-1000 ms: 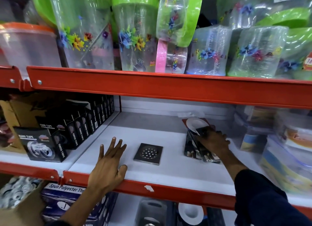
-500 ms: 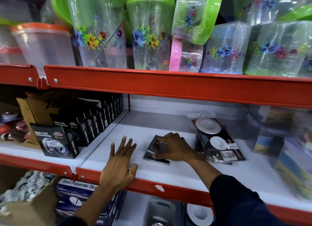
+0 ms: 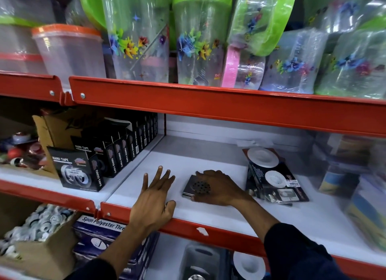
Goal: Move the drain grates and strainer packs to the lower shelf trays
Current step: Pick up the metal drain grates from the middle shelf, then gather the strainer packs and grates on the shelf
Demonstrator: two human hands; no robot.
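Note:
A square metal drain grate [image 3: 195, 187] with round holes lies on the white middle shelf [image 3: 208, 158]. My right hand [image 3: 217, 189] covers its right half, fingers curled over its far and near edges. My left hand [image 3: 155, 200] rests flat and open on the shelf's front edge, just left of the grate and apart from it. A stack of dark strainer packs [image 3: 271, 175] with white round strainers lies to the right of my right hand. On the shelf below, a grey tray [image 3: 198, 261] and a white strainer pack [image 3: 248, 266] show partly.
Black nano tape boxes [image 3: 100, 158] line the left of the middle shelf. Clear plastic containers [image 3: 351, 169] crowd its right end. The orange beam [image 3: 208, 106] of the upper shelf hangs close overhead. Below left are a cardboard box of small parts [image 3: 37, 229] and thread boxes [image 3: 104, 236].
My right hand left the strainer packs, moved left and closed over the drain grate. My left hand stayed flat on the shelf edge.

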